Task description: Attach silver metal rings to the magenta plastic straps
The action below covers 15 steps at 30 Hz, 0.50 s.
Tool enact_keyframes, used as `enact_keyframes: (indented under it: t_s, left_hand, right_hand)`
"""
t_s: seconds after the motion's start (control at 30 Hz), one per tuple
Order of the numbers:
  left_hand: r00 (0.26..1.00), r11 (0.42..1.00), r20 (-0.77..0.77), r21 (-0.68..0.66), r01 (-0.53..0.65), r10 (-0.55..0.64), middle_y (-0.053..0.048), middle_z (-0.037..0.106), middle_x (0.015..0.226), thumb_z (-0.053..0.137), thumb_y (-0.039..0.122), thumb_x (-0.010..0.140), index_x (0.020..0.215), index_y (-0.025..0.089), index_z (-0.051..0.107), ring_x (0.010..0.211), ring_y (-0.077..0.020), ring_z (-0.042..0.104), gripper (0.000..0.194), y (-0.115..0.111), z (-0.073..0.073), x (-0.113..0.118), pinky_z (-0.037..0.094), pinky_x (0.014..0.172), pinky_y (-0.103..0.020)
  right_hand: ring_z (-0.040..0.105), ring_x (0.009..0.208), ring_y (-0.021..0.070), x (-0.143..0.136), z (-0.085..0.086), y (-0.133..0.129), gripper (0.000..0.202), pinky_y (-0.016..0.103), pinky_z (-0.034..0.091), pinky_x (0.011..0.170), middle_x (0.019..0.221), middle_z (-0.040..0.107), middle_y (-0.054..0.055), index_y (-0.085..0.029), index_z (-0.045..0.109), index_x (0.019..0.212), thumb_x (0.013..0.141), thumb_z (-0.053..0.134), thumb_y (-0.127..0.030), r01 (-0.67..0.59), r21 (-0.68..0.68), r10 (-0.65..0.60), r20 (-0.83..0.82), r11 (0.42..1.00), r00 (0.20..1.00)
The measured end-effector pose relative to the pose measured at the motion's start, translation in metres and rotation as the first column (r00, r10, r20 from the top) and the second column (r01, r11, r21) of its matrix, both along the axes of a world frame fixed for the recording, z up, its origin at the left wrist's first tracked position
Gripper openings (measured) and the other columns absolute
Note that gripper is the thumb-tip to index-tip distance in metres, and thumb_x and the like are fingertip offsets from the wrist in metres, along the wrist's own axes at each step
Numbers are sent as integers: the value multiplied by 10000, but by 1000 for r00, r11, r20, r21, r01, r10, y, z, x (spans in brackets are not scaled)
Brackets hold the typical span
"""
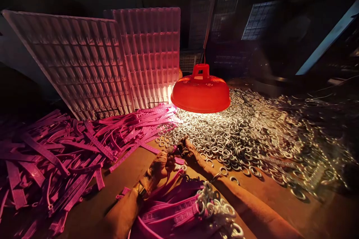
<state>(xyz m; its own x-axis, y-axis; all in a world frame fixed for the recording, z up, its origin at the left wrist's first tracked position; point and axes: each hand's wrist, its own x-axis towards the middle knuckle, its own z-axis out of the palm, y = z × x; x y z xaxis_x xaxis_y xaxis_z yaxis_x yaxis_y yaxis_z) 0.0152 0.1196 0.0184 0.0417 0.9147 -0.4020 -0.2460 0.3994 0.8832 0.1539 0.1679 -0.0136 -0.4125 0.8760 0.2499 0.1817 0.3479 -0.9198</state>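
Note:
My left hand (164, 162) is closed on a pink strap, near the middle of the table. Close against it, my right hand (188, 153) has its fingers pressed together at the strap's end; whatever small piece they pinch is too dark to make out. Below my hands, between the forearms, lies a bunch of pink straps (171, 213) with metal rings (217, 207) at their ends. A large heap of loose metal rings (238, 134) spreads behind and to the right of my right hand.
Loose pink straps (56, 157) form a big pile at the left. A red lamp shade (200, 91) hangs low over the rings, lit underneath. Two ribbed translucent panels (81, 63) stand upright behind the straps. The brown tabletop (134, 164) shows between the piles.

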Motion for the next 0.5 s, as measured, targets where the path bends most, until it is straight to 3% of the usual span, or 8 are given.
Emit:
enact_keyframes:
  t_s: [0.1,0.3,0.5]
  left_hand:
    - [996,999,79,-31,-33,35,57,268,483,649,603,668,652,220,581,462,-76,175,389,1,-2,1,171,494,-261]
    - [984,996,165,47,-69,60,54,283,469,698,631,628,634,233,584,475,-87,204,414,-2,-5,3,237,498,-275]
    - [997,967,-74,251,36,-18,35,330,507,643,633,655,630,267,556,496,-115,234,378,-10,-6,-2,270,518,-310]
  right_hand:
    - [284,608,132,-1,4,-2,208,273,326,569,678,371,-11,-219,354,798,911,319,-391,27,-2,-27,-24,1000,999]
    - [240,551,116,-2,6,-5,354,249,263,489,602,319,-24,-214,296,687,944,254,-455,-55,-180,47,-44,982,998]
    - [310,573,111,-2,7,1,203,233,300,519,642,371,-34,-216,335,746,893,367,-352,-6,-92,13,77,996,997]
